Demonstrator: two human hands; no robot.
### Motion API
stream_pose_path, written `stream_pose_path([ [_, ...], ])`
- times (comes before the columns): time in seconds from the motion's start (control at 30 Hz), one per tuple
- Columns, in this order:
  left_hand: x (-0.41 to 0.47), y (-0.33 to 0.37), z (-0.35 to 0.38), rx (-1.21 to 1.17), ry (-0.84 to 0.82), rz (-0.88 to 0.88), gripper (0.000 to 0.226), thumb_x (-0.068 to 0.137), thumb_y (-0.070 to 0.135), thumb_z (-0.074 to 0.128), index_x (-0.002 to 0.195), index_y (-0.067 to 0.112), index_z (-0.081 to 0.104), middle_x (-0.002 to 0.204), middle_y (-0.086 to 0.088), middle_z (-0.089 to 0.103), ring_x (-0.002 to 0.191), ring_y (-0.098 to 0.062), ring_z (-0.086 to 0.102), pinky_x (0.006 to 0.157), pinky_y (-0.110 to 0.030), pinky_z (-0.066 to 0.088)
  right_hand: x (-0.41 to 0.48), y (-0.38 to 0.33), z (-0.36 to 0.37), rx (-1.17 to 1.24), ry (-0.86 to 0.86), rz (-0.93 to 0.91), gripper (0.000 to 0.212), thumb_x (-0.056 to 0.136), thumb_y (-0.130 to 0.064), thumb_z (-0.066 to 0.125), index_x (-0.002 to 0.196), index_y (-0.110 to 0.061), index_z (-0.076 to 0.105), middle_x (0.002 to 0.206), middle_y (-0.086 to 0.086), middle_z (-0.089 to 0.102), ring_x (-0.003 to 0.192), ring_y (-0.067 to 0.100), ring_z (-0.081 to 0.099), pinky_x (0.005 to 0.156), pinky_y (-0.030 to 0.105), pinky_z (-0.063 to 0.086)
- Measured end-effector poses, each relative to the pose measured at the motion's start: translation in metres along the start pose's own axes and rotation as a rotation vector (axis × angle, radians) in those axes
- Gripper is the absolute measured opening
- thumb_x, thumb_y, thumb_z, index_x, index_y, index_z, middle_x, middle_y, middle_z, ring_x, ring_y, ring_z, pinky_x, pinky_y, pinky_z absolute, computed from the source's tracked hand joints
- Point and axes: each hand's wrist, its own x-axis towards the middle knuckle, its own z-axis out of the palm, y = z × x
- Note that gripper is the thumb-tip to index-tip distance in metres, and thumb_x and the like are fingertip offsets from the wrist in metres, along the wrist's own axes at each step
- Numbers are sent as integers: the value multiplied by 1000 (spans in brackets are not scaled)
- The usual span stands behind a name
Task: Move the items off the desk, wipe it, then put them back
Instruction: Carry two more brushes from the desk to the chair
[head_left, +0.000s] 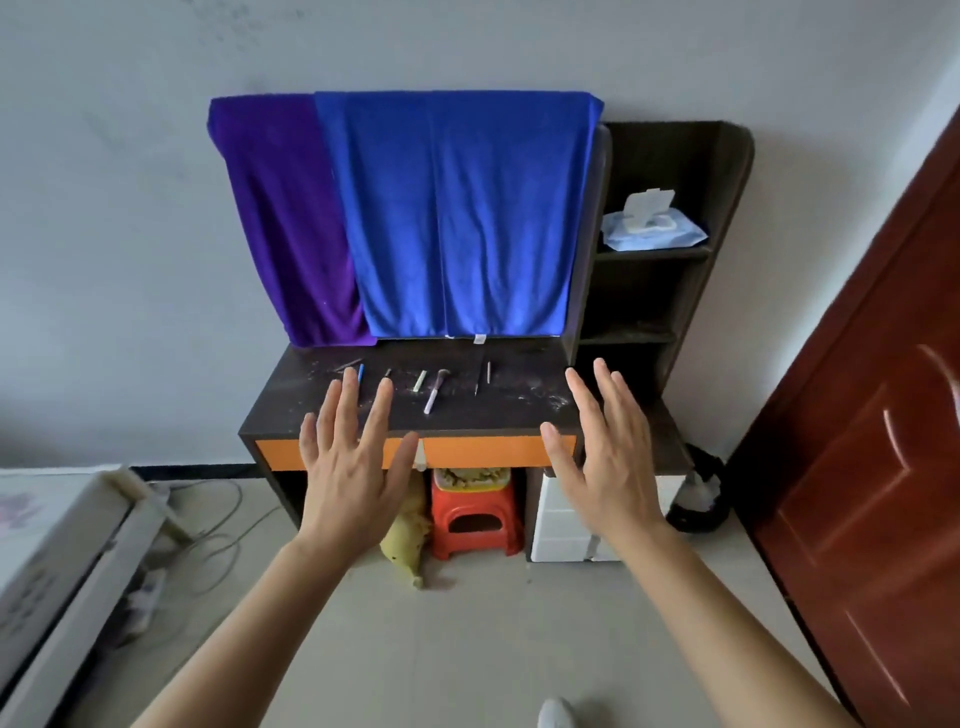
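A dark, dusty desk (519, 402) with an orange drawer front stands against the wall. Several small items lie in a row on it: a blue pen (360, 373), a pale green stick (420, 381), a makeup brush (435, 397) and thin dark pencils (488, 372). My left hand (353, 462) is held out before the desk's front left, fingers spread, holding nothing. My right hand (602, 457) hovers at the front right, also spread and empty. A pack of wet wipes (652, 228) sits on the side shelf.
A blue towel (457, 213) and a purple towel (280, 218) hang behind the desk. Under it are a red stool (475, 519), a yellow plush toy (408, 540) and a white box (563, 525). A brown door (872, 441) is at right, a white board and cables at left.
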Motion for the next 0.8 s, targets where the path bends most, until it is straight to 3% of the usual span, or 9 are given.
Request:
stream_pose_path([
  [0.23, 110, -47, 66, 96, -11, -132, 65, 97, 54, 31, 155, 25, 26, 163, -12, 13, 150, -31, 11, 118, -55, 14, 112, 43, 107, 90, -119, -6, 60, 99, -46, 52, 152, -20, 40, 162, 13, 31, 149, 31, 29, 119, 45, 29],
  [0.43, 182, -86, 112, 168, -129, -259, 63, 99, 54, 35, 155, 30, 19, 164, -12, 9, 151, -30, 6, 118, -54, 11, 200, 66, 190, 116, -250, -24, 60, 96, -38, 62, 149, -14, 46, 156, 16, 40, 142, 34, 40, 114, 46, 37],
  [0.63, 213, -138, 158, 151, -243, -388, 64, 98, 55, 37, 155, 29, 21, 164, -9, 13, 150, -28, 9, 117, -51, 15, 236, 75, 268, 118, -432, -24, 63, 97, -41, 59, 150, -12, 43, 158, 16, 37, 144, 31, 37, 115, 45, 37],
  [0.8, 239, -195, 203, 115, -383, -413, 65, 98, 53, 41, 155, 27, 23, 162, -7, 20, 148, -28, 18, 115, -48, 23, 240, 80, 331, 44, -620, 130, 68, 97, -49, 53, 154, -19, 34, 161, 11, 31, 147, 27, 30, 117, 39, 29],
])
